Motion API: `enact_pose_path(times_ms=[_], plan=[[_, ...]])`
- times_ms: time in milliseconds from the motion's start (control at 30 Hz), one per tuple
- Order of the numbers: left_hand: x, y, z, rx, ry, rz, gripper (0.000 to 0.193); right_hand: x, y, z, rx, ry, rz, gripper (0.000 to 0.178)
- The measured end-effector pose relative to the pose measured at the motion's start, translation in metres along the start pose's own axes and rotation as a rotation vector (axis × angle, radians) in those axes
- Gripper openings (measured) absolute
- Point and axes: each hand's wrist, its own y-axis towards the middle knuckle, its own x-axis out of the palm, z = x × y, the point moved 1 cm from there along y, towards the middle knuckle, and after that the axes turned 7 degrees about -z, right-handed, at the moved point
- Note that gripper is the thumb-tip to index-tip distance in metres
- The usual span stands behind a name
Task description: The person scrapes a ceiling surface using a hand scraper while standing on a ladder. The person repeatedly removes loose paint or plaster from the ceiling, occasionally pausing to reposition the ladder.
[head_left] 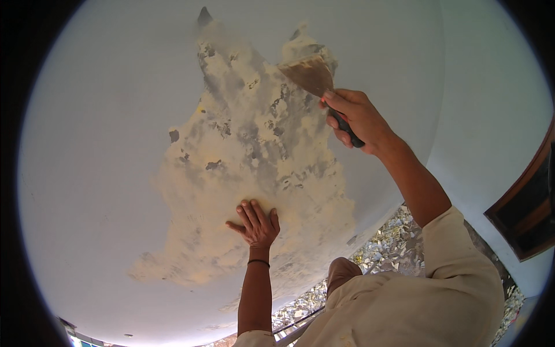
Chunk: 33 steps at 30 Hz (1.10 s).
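Observation:
My right hand (352, 118) grips the black handle of a putty knife (312, 75), whose wide blade lies against the wall at the upper right of a patched area. Cream filler is smeared along the blade's upper edge. Low on the same patch (196, 191), my left hand (256, 225) rests flat with its fingers spread, holding nothing. The patch is cream and grey, with several darker bare spots scattered over it. A dark band circles my left wrist.
White wall (104, 144) surrounds the patch and meets another wall at a corner on the right. A brown wooden frame (526, 214) stands at the far right. Below, the ground (393, 243) is strewn with pale flakes and chips.

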Motion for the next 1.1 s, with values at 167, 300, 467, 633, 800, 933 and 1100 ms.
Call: enact_pose_path(times_ms=[167, 300, 467, 633, 800, 933, 1100], plan=[[0.004, 0.004, 0.008, -0.015, -0.035, 0.016, 0.079, -0.002, 0.004, -0.006, -0.049, -0.033, -0.015, 0.035], [0.006, 0.001, 0.005, -0.015, -0.025, 0.005, 0.081, 0.006, 0.021, -0.019, -0.116, -0.022, -0.007, 0.035], [0.008, -0.009, 0.0, -0.043, -0.055, 0.012, 0.072, 0.012, -0.001, 0.011, -0.014, 0.013, -0.007, 0.037], [0.004, 0.002, 0.007, -0.014, -0.044, 0.005, 0.08, 0.008, 0.027, -0.034, -0.132, -0.006, -0.026, 0.038], [0.007, -0.001, 0.001, -0.012, -0.028, 0.013, 0.081, 0.009, 0.03, -0.04, -0.127, 0.024, -0.033, 0.035], [0.004, -0.003, 0.001, -0.032, -0.022, -0.01, 0.077, 0.018, 0.015, -0.025, -0.051, 0.025, -0.054, 0.033], [0.009, -0.001, 0.006, -0.041, -0.071, 0.029, 0.071, 0.02, 0.037, -0.05, -0.154, 0.109, -0.018, 0.033]])
